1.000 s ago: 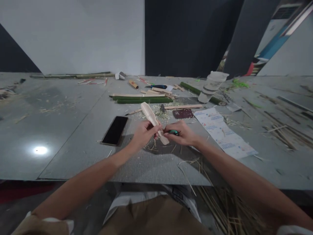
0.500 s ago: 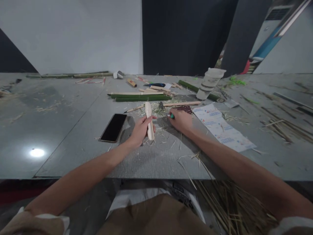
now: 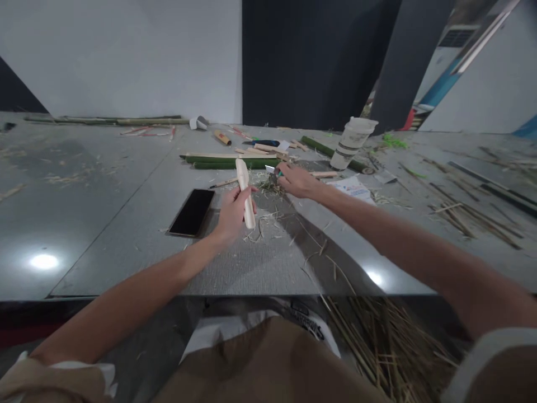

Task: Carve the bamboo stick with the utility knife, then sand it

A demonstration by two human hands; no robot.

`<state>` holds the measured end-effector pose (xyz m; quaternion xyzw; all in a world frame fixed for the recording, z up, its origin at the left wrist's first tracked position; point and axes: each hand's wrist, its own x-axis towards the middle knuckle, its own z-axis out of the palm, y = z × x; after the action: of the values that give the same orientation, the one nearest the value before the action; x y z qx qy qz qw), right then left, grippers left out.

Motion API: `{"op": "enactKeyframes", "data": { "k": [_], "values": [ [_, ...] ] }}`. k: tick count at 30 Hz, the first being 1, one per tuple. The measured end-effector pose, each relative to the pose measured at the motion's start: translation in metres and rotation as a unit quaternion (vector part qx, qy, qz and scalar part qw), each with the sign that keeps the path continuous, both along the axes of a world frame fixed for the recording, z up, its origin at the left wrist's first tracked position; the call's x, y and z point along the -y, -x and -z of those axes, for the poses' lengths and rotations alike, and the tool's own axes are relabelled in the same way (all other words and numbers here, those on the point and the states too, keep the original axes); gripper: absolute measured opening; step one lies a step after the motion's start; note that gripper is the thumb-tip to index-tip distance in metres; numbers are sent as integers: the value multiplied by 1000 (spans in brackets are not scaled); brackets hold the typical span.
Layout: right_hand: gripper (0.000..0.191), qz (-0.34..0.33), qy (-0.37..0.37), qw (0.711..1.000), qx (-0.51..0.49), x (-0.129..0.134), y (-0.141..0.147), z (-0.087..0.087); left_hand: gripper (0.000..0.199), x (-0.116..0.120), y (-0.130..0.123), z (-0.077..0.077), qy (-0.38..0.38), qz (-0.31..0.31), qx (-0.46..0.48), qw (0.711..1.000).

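Note:
My left hand (image 3: 233,212) grips a pale carved piece of wood (image 3: 244,187), held tilted above the table, its rounded upper end leaning away from me. My right hand (image 3: 296,180) is closed around a small green-handled knife (image 3: 271,169). The short bright blade points left, a little apart from the carved piece. Most of the handle is hidden by my fingers. Thin shavings (image 3: 268,187) lie on the table under and between both hands.
A phone (image 3: 192,212) lies left of my left hand. Behind my hands are green bamboo strips (image 3: 232,163), a blue-handled tool (image 3: 264,143) and a plastic cup (image 3: 352,143). A printed paper sheet (image 3: 354,188) is under my right forearm. Thin sticks (image 3: 459,218) lie at the right.
My right hand has lifted and moved forward and slightly left, and the knife blade now shows clearly. My left hand still holds the carved piece, tilted a bit more. The view has shifted slightly.

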<state>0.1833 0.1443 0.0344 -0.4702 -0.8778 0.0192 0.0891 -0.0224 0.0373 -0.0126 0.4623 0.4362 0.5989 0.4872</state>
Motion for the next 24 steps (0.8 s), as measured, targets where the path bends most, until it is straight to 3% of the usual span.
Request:
{"op": "enactKeyframes", "data": {
  "k": [3, 7, 10, 13, 17, 21, 24],
  "values": [
    [37, -122, 70, 990, 15, 25, -26, -32, 18, 1, 6, -6, -11, -20, 15, 1000],
    [35, -236, 170, 956, 40, 108, -69, -54, 19, 1, 13, -11, -9, -35, 37, 999],
    [44, -277, 270, 921, 39, 169, -85, -47, 18, 1, 14, -12, -5, -30, 47, 998],
    [38, -275, 257, 927, -5, 196, -83, -25, 17, 1, 13, -11, -18, -24, 51, 998],
    [27, -299, 232, 925, -25, 171, -60, 5, 18, 0, 16, -14, -53, -29, 52, 997],
    [24, -301, 177, 936, -47, 106, -19, 17, 19, -6, 26, -22, -83, -58, 53, 993],
    [35, -266, 130, 954, -49, 51, 15, 21, 20, -14, 34, -25, -98, -83, 51, 990]
  ]
}}
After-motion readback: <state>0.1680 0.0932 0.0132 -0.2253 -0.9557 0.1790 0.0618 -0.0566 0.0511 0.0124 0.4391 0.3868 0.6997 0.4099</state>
